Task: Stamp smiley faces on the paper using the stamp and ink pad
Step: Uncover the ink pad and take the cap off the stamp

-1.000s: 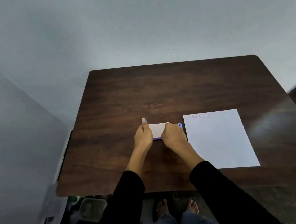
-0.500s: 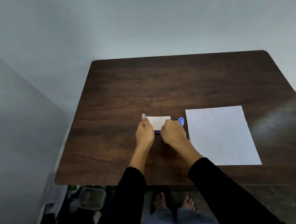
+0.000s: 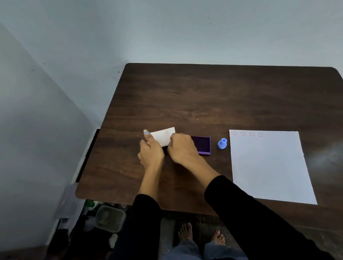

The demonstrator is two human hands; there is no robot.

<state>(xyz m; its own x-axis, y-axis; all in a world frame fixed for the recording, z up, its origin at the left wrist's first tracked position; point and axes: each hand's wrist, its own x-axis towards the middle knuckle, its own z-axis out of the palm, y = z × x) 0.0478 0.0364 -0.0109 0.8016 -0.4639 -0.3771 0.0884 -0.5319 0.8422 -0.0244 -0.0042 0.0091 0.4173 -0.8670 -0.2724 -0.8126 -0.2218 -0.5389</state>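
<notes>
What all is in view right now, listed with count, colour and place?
table: one, dark brown wood, centre
paper: one, white, table's right side
smiley faces: four, red, row along paper's far edge
stamp: one, light blue, upright, left of paper
ink pad: one, purple, open, left of stamp
lid: one, white, under both hands
container: one, translucent, floor under table
left hand: on lid
right hand: on lid

On the desk (image 3: 215, 96), the ink pad (image 3: 202, 145) lies left of the stamp (image 3: 222, 143); the paper (image 3: 268, 166) lies farthest right.
</notes>
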